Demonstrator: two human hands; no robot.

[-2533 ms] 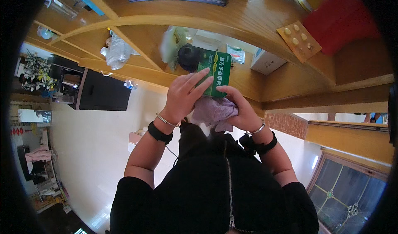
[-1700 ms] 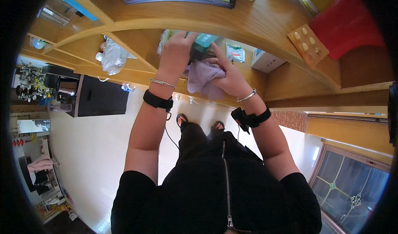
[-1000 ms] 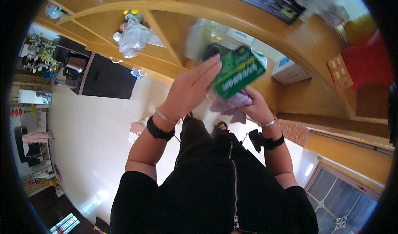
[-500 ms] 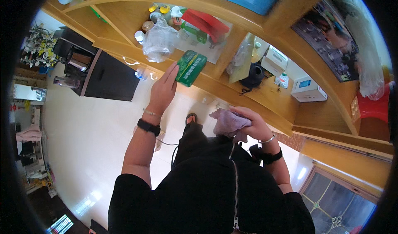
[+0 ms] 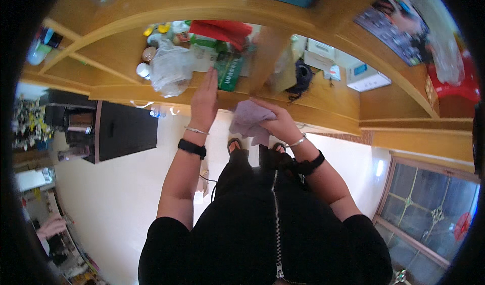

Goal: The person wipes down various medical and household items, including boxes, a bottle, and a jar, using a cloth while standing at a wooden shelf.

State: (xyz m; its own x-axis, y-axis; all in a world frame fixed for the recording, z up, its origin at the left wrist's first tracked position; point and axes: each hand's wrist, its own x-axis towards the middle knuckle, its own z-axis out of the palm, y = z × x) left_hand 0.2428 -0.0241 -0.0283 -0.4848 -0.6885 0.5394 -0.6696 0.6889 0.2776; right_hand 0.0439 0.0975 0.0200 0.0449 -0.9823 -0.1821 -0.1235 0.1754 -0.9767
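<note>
My left hand reaches up to a shelf compartment, its straight fingers along the left edge of a flat green box. The thumb is hidden behind the box, which is held upright and a little tilted at the shelf's front. Below it and to the right, my right hand is closed round a crumpled greyish-purple cloth that hangs down from the fingers. Close to the box lie a bunched clear plastic bag and a red packet.
Several small bottles and jars, one a white-capped jar, crowd the compartment's left. Past an upright divider stand a dark pouch and a white box. A black cabinet stands at left; a glazed door is at right.
My left hand has carried the green box up into the compartment, next to the red packet. My right hand, with the cloth, has moved up and left toward the shelf edge. The view has shifted.
</note>
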